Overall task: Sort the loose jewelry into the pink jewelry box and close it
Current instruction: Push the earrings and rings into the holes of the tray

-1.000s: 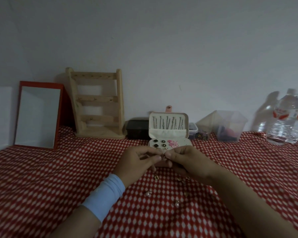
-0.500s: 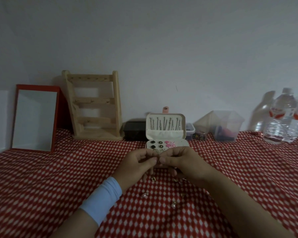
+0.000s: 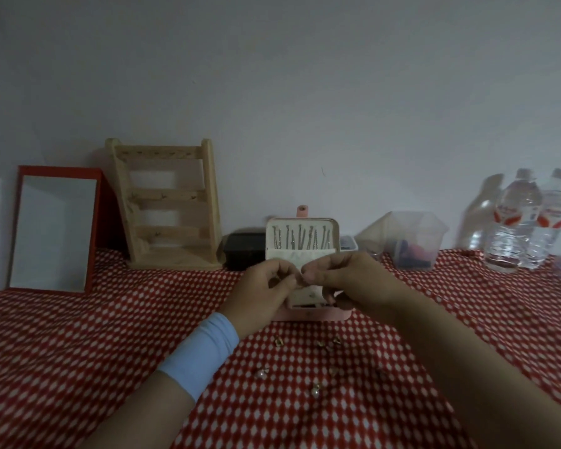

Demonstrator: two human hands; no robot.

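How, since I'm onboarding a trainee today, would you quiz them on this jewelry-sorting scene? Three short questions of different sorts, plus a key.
1. True or false: the pink jewelry box stands open.
2. Where do the loose earrings lie? A) on the checked cloth, nearer the person than the box; B) in the clear tub; C) on the wooden stand.
3. Which hand, the left hand or the right hand, has a light blue band at its wrist?
Key: 1 true; 2 A; 3 left.
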